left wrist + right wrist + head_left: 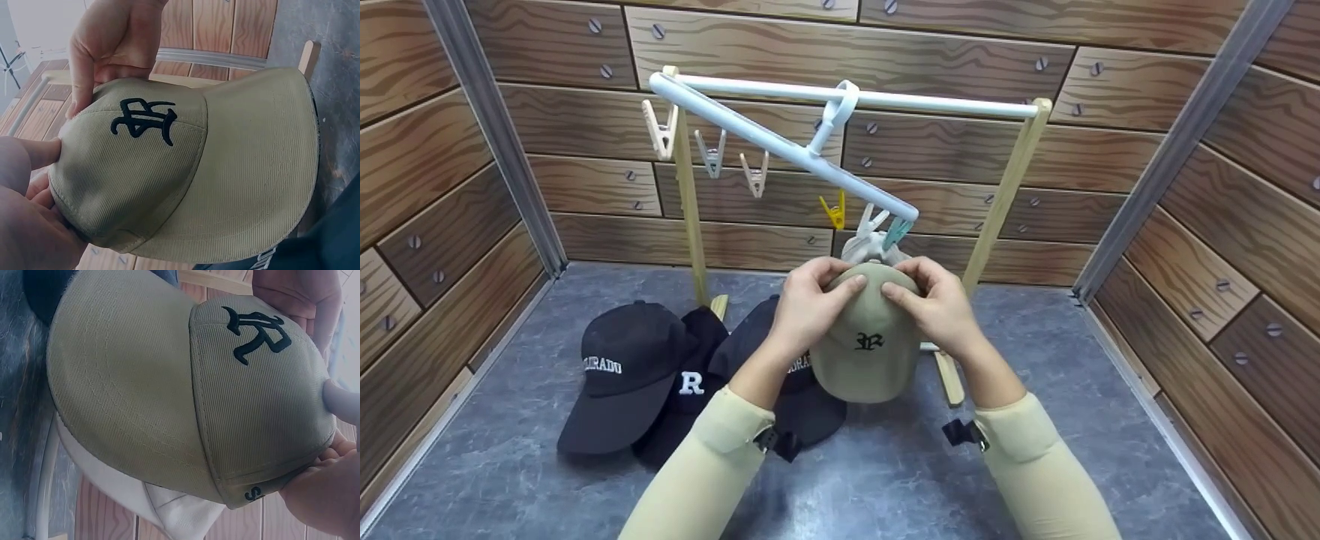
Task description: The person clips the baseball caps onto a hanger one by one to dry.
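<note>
A khaki baseball cap [866, 375] with a dark embroidered letter is held upright, brim toward me, between both hands. My left hand [814, 304] grips the left side of its crown, thumb on the front and fingers behind. My right hand [941, 307] grips the right side the same way. Most of the fingers are hidden behind the crown. Just above the cap, a teal clip [895, 232] and a white clip [872, 221] hang at the low end of a tilted light-blue hanger [780, 142]. Behind the khaki cap, a white cap [112, 495] shows partly in the right wrist view.
The hanger hooks over a white rail [945, 103] on a wooden stand [1012, 180]. A yellow clip [834, 214] and several pale clips hang along it. Dark caps, including one lettered navy cap [634, 345], lie on the grey tabletop [1110, 450] at left. Wood-patterned walls enclose the space.
</note>
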Demonstrator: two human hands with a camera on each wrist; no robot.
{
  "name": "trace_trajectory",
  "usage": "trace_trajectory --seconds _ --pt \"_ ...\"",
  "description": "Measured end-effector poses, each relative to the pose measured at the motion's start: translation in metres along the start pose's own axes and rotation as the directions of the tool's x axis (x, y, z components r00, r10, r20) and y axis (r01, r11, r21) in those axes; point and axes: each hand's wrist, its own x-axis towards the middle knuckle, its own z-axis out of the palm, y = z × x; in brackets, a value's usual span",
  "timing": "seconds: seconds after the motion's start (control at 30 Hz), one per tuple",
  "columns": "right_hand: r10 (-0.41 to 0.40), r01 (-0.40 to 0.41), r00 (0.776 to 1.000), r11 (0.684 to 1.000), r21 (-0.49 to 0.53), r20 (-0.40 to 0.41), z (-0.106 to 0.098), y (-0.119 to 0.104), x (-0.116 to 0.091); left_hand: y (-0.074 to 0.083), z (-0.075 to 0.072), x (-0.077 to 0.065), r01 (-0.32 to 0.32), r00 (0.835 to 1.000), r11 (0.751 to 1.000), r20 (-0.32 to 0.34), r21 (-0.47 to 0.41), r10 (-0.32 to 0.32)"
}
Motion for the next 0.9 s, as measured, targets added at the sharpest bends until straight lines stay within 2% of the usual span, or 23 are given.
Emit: trace_trajectory --seconds 0.43,0.9 --pt "0.042 -0.042 0.999 0.999 -0.032 0.02 0.012 -0.001 0.016 -0.004 -0.012 0.008 0.063 0.997 0.995 -0.033 -0.081 -0.066" --pt "0.016 -0.011 0.998 0.997 -0.082 0.058 0.011 -0.004 0.032 -0.006 -0.02 0.02 0.105 0.993 0.975 -0.039 -0.196 -0.115"
